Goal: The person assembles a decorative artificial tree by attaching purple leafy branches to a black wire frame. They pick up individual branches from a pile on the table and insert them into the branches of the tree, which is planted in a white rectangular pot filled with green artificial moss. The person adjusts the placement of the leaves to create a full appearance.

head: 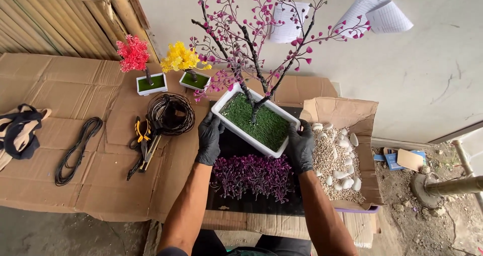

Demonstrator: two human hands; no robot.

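Both my hands wear black gloves and hold a white rectangular pot (229, 119) lined with green fake grass. My left hand (209, 138) grips its near-left corner, my right hand (300, 146) its right end. A wire tree (251, 45) with dark branches and pink bead leaves rises from the pot. Below the pot, a heap of purple bead sprigs (252, 175) lies on a black mat (231, 200).
An open cardboard box (347, 116) of gravel and white pebbles sits right of the mat. On the flattened cardboard to the left are a black wire coil (171, 114), yellow-handled pliers (143, 135), a black cord (78, 148), and two small trees, red (135, 55) and yellow (182, 59).
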